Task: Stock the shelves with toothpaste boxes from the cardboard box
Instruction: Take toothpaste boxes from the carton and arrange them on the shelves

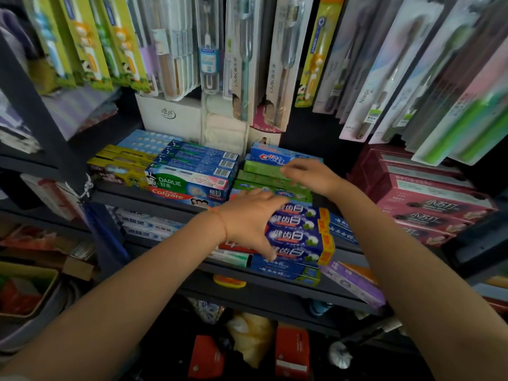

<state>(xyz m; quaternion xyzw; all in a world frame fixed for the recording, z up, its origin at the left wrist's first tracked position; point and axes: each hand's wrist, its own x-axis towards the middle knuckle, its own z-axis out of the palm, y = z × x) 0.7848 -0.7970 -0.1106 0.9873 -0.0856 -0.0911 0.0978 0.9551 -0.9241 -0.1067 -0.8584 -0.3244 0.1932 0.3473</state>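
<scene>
I see the left hand (248, 215) spread flat on blue boxes (298, 235), holding nothing; right hand (309, 174) at 1 o'clock, loose, pats green boxes (264, 174) w/ no grip, prob. to straighten.

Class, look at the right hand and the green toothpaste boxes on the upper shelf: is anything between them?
Nothing visible. The right hand rests directly over the green toothpaste boxes, below the Crest box; the left hand is lower.

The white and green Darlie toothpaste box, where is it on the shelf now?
In the head view, the white and green Darlie toothpaste box lies left of centre on the upper shelf, on the red Colgate box, left of the green boxes.
</scene>
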